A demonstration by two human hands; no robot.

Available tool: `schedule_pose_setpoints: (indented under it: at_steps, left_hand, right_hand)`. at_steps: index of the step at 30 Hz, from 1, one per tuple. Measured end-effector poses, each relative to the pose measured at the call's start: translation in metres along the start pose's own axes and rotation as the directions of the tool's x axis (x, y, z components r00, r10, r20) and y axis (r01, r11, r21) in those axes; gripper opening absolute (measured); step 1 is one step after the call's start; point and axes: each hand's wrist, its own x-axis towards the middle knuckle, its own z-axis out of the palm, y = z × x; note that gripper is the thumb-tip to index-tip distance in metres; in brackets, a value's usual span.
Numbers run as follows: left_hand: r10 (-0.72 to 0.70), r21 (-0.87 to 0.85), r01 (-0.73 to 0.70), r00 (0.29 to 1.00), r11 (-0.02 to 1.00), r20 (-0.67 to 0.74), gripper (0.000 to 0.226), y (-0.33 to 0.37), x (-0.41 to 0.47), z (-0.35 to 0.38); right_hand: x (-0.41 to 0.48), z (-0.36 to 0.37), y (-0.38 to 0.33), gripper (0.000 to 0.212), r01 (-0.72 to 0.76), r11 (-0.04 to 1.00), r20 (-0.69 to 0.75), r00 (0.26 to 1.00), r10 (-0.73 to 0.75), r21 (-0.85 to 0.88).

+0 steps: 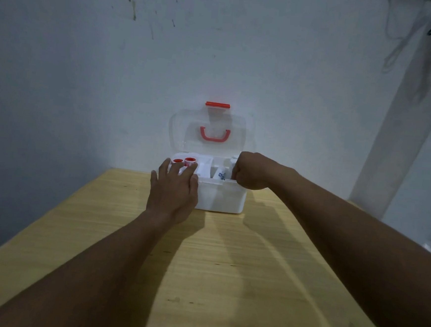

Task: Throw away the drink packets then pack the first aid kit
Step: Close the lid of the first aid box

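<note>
Nearest, bare wooden desk (pixel 214 266). Farther, left hand (pixel 173 193), fingers spread, over white first aid kit (pixel 219 197); right hand (pixel 250 171) fisted at right rim. Inside: two red-capped bottles (pixel 183 161), white tube (pixel 220 174). Clear lid (pixel 211 134) upright behind.

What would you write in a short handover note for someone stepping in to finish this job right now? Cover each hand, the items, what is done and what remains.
Left hand: open, fingers spread over the left front of the first aid kit, by two red-capped containers.
Right hand: closed at the kit's right rim; whether it holds anything cannot be seen.
Kit: on the wooden table at the wall, clear lid standing open, a white tube and other white items inside.
Done: no drink packets in view; items already in the kit.
Left: settle the contents, close and latch the lid.
</note>
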Motion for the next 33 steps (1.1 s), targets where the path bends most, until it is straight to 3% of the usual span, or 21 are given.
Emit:
schedule_pose_setpoints:
  at_steps: [4,7,11,13,17,23,28,33]
  left_hand:
    - [-0.014,0.042,0.014,1.000,0.999,0.002,0.050,0.001,0.002,0.000]
    - [-0.038,0.018,0.039,0.998,0.999,-0.058,0.053,0.003,0.009,-0.002]
    - [-0.027,-0.082,0.016,0.990,0.996,-0.140,0.049,0.005,0.040,-0.012]
    - [-0.035,-0.115,0.016,0.985,0.993,-0.170,0.047,0.005,0.062,-0.019]
    - [-0.042,-0.067,0.030,0.982,0.997,-0.182,0.054,0.000,0.098,-0.031]
    - [0.005,-0.057,-0.007,0.999,0.998,-0.046,0.061,-0.006,0.124,-0.036]
    - [-0.032,-0.115,0.013,0.986,0.993,-0.162,0.051,-0.003,0.119,-0.048]
    - [-0.022,-0.217,-0.023,0.980,0.976,-0.199,0.039,-0.001,0.094,-0.053]
  right_hand:
    - [0.004,-0.003,0.000,0.025,-0.011,0.998,-0.049,0.999,0.014,0.066]
    - [0.008,-0.016,0.002,0.028,-0.021,0.993,-0.166,0.985,0.041,0.120]
    - [0.016,-0.037,0.002,0.035,-0.044,0.986,-0.415,0.903,0.107,0.159]
    - [0.025,-0.046,0.002,0.037,-0.058,0.984,-0.468,0.874,0.132,0.169]
    - [0.046,-0.055,0.005,0.051,-0.065,0.981,-0.429,0.893,0.138,0.181]
    - [0.059,-0.053,0.014,0.056,-0.054,0.970,-0.281,0.952,0.121,0.237]
    - [0.042,-0.050,0.015,0.037,-0.008,0.958,-0.313,0.944,0.102,0.288]
    - [0.013,-0.045,0.015,0.046,0.038,0.952,-0.304,0.951,0.059,0.303]
